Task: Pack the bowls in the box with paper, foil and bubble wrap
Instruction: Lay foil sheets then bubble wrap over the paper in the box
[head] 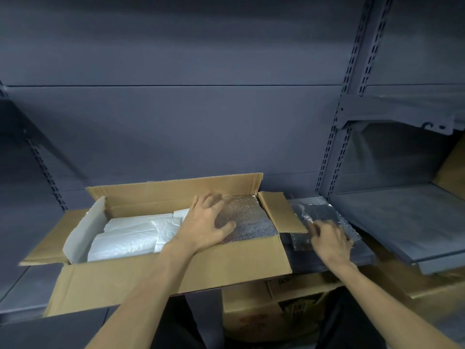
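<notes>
Open brown cardboard box [176, 268] at frame centre, holding white paper-wrapped bundles [130, 235] at left, silver foil sheet [249, 220] at right. Left hand [208, 222] flat on that foil, fingers spread. Right hand [329, 238] lower right, fingers curled onto loose silvery bubble wrap [317, 212] beside box; grip unclear

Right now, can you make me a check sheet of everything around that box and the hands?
Surface: dark grey metal shelf.
Job's things: open cardboard box; white paper inside on the left, silver foil sheet inside on the right; foil-and-bubble sheets beside the box. No bowls visible.
Clutter: cardboard boxes below the shelf.
Hands: left hand spread flat on the foil; right hand on the outside sheets, blurred.
Cables: nothing seen.
Surroundings: grey slotted shelving uprights.
</notes>
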